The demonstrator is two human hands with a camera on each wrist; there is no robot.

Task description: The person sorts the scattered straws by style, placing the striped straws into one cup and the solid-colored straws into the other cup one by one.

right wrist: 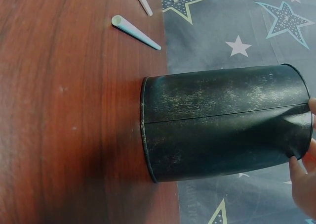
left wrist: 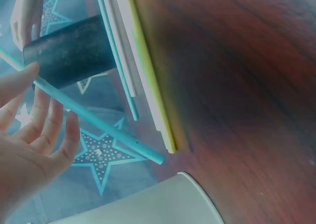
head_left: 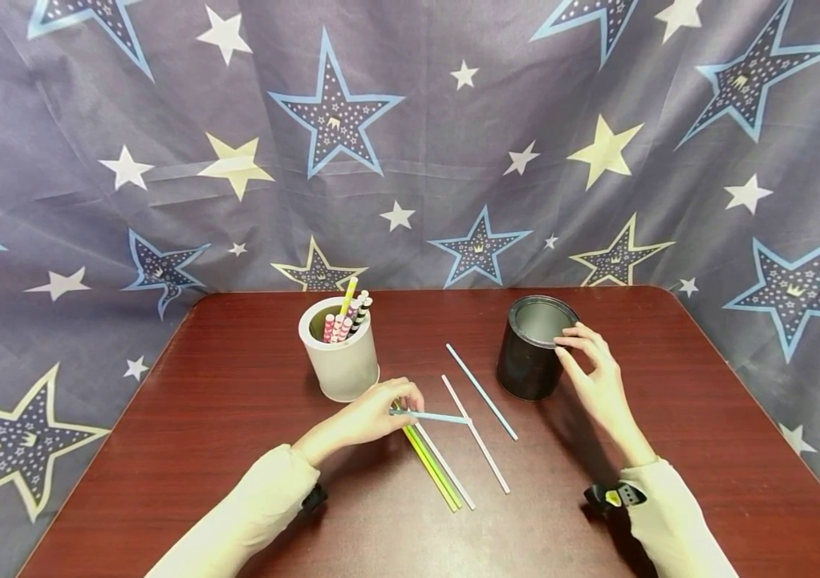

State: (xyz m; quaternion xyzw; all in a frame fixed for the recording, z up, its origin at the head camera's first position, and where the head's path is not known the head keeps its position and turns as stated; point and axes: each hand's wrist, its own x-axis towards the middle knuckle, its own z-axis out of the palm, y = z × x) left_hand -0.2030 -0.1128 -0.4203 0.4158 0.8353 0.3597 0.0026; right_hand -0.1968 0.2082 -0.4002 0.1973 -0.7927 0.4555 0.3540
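Note:
My left hand (head_left: 381,409) pinches a blue straw (head_left: 442,417) between thumb and fingers, its free end pointing right. In the left wrist view the straw (left wrist: 98,119) slants across in front of the fingers. Beneath and beside this hand lie a yellow straw (head_left: 430,468), a green straw (head_left: 446,480) and a whitish straw (head_left: 446,466). My right hand (head_left: 601,385) holds the rim of an upright black can (head_left: 529,365), thumb against its outer wall. The right wrist view shows the can (right wrist: 222,125) from the side, with fingertips (right wrist: 295,163) near its rim.
A white cup (head_left: 345,369) with several patterned straws (head_left: 341,327) and one yellow straw stands at the left. Another blue straw (head_left: 482,392) and a pale pink straw (head_left: 489,457) lie on the dark red table (head_left: 237,377). A star-patterned cloth (head_left: 417,185) hangs behind.

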